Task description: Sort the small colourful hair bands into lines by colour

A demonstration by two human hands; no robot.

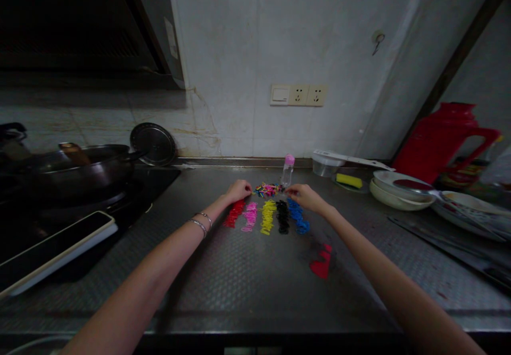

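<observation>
My left hand (238, 190) and my right hand (304, 195) reach to a small mixed pile of coloured rubber bands (267, 189) on the steel counter (247, 286). Both hands have their fingers pinched at the pile's two ends; what they grip is too small to make out. In front of the pile lie sorted rows: red bands (234, 214), pink bands (250, 216), yellow bands (267, 216), black bands (282, 216) and blue bands (297, 216). A small clear bottle with a pink cap (287, 170) stands just behind the pile.
A wok (80, 168) and a round lid (154, 143) sit on the stove at left, with a phone (51, 251) near its front. Bowls and plates (399, 190), a yellow sponge (349, 180) and a red thermos jug (443, 139) stand at right. A red patch (321, 263) lies nearer me.
</observation>
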